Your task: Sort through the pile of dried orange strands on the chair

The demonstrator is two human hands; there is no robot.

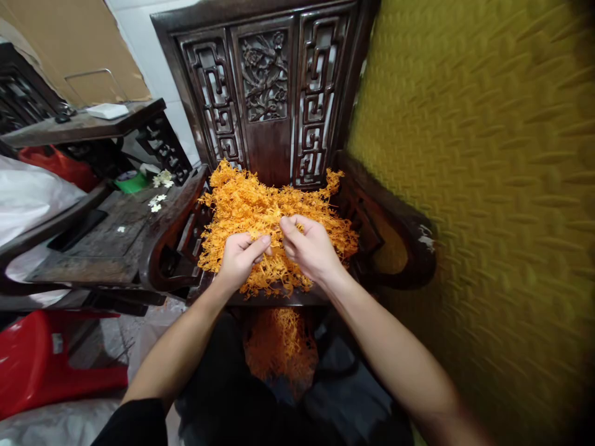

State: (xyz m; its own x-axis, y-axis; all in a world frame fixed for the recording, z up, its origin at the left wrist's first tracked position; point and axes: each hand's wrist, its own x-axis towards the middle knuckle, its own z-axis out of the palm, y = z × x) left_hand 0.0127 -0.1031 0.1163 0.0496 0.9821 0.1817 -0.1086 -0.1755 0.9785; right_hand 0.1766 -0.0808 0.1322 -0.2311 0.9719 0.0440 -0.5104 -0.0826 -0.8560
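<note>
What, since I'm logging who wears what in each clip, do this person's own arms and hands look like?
The left hand and right hand are ungloved, with no watch or bracelet showing at either wrist. A black sleeve covers the left arm near the elbow, leaving the forearm bare. The right arm is bare as far as it shows; no sleeve is visible there.

Black sleeve (137,424), dark trousers (214,390), bare hands (312,248)

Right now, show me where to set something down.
Bare: the weathered wooden seat at left, between flat black object and tiny white scrap. Crowded: the carved dark wooden chair, heaped with orange strands beneath left hand and right hand.
</note>
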